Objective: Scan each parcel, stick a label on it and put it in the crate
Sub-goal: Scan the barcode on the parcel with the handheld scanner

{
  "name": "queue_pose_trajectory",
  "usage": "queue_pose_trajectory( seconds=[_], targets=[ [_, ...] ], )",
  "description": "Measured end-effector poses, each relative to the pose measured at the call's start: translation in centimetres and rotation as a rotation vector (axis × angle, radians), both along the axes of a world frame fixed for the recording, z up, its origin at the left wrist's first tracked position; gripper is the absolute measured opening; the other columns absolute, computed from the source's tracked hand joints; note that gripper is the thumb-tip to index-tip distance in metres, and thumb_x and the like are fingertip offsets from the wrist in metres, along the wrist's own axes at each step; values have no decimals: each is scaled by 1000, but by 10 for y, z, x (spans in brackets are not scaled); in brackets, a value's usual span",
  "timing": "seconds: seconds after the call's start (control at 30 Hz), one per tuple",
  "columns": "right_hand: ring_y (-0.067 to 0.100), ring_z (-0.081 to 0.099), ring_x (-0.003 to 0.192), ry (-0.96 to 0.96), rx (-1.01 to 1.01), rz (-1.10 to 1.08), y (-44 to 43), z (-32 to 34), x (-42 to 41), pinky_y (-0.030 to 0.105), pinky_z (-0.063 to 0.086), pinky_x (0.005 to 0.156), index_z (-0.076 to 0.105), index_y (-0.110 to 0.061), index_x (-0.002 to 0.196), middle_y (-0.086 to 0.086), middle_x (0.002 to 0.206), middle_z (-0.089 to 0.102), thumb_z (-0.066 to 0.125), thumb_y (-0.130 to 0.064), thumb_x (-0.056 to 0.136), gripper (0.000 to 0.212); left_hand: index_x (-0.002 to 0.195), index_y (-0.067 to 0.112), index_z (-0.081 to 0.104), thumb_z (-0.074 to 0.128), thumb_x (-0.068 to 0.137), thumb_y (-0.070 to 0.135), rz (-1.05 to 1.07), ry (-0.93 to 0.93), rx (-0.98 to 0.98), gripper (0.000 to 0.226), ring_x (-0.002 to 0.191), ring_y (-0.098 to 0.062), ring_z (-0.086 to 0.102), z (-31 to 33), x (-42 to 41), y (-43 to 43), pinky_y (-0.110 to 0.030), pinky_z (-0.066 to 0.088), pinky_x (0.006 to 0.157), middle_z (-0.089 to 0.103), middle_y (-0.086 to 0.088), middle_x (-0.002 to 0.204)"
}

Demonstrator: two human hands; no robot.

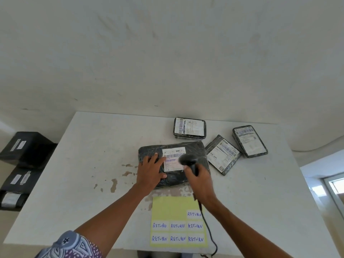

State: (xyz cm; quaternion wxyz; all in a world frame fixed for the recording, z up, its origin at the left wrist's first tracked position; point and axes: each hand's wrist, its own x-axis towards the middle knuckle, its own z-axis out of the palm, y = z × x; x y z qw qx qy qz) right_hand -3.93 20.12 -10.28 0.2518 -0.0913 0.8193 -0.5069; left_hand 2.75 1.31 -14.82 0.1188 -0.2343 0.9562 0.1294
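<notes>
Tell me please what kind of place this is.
Probably a small parcel returns or dispatch desk. Black-wrapped parcels with barcode labels lie on a white table, the right hand holds a corded barcode scanner over the largest parcel, and a yellow sheet of handwritten RETURN stickers lies at the near edge.

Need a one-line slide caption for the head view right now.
Left hand rests flat on a black parcel while the right hand aims a corded barcode scanner at its shipping label.
</notes>
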Motion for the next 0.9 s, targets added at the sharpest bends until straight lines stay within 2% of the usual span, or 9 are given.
queue_pose_trajectory(
  seconds=[0.13,0.2,0.3,0.47,0.67,0.9],
  targets=[
    [0,53,55,45,47,-21,-22,-1,17,13,41,47,57,-24,83,-4,70,60,62,-49,90,27,153,37,25,61,90,53,-12,-11,20,75,146,-33,20,3,2,0,-47,36,113,19,0,164],
    [-1,57,60,52,28,-24,-25,0,20,14,45,51,57,-23,88,-4,74,62,61,-51,91,28,153,37,24,60,90,53,-14,-19,30,74,147,-33,18,4,2,-1,-48,34,114,17,0,164],
    [13,64,78,53,28,-17,-24,1,20,31,55,67,59,-20,104,0,87,67,58,-53,92,35,153,35,26,59,91,54,-10,-19,41,73,147,-33,17,3,2,-2,-49,32,115,17,-1,164],
    [5,59,68,72,37,-21,-13,6,22,17,43,57,59,-22,102,-8,77,63,58,-52,93,31,152,37,25,59,90,55,-16,-8,29,73,146,-34,20,-2,3,-3,-50,33,114,18,-2,164],
    [4,56,61,76,7,-17,-10,14,20,20,44,56,58,-28,95,-9,70,60,57,-54,93,26,153,36,24,58,90,55,-15,-5,15,74,147,-34,19,-5,3,-2,-50,32,115,19,-2,163],
    [5,54,58,66,-19,12,-18,14,20,21,44,54,57,-25,91,-8,67,58,56,-55,93,30,152,34,26,58,90,56,-16,4,13,73,146,-33,20,-6,3,-2,-48,34,114,21,-1,163]
  ],
)
